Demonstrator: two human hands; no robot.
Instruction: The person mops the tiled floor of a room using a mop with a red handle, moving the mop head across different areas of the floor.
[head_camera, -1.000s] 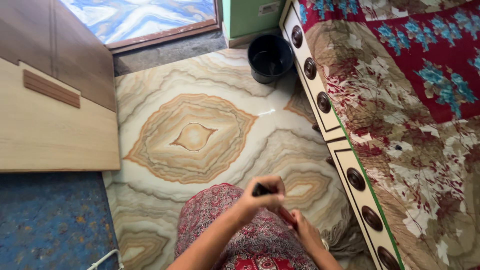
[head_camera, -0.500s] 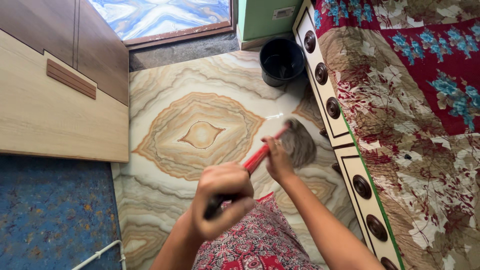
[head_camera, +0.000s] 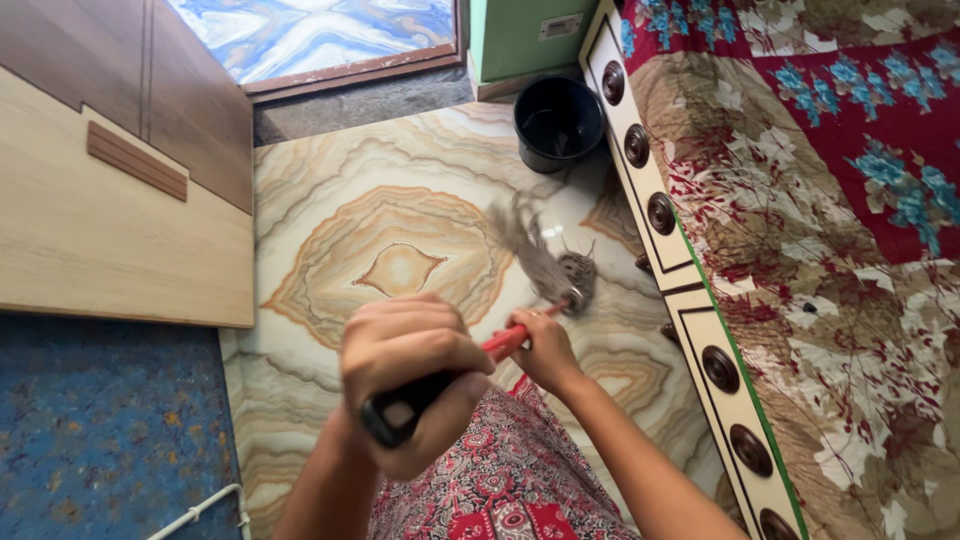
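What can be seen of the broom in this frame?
The broom has a red stick with a black end grip and a head of grey-brown bristles, blurred as if in motion. It slants from lower left up to the right over the marbled floor, its bristles near the bed frame and short of the black bucket. The left hand clasps the black end; the right hand grips the red stick further along.

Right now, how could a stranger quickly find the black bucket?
Start at the bed with its flowered cover on the right. Follow its cream side panel to the far end. The black bucket stands on the marbled floor there, the only round, dark, open container.
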